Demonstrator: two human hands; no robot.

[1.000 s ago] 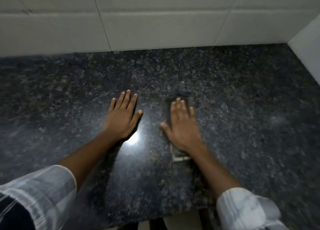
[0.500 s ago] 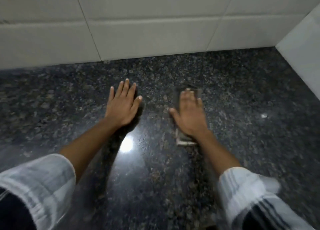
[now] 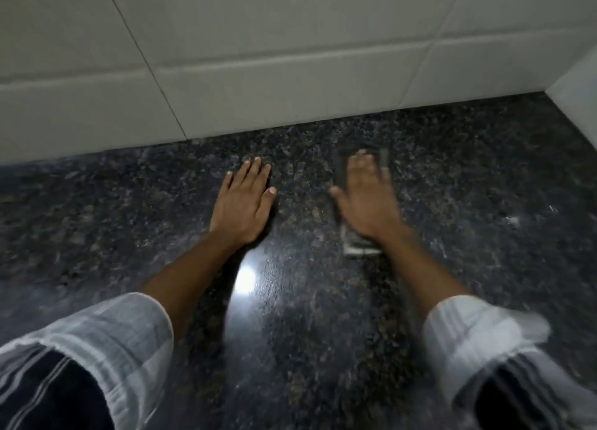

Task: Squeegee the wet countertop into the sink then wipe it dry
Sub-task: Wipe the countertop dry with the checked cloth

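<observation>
On dark desk [image 3: 452,177], near far wall [image 3: 290,74]: right hand [image 3: 365,203] flat, fingers extended, pressing folded cloth [image 3: 360,250], not clasping it; blurred. Left hand [image 3: 244,203] flat, empty, bracing just left. Sink not visible. Judgement: wiping step. Keep palm pressure even, overlap strokes, reach wall edge, catch glossy patch near.

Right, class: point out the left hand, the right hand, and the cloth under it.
left hand [image 3: 243,208], head view, on the back of the hand.
right hand [image 3: 366,203], head view, on the back of the hand.
cloth [image 3: 360,249], head view, on its pale near edge.
</observation>
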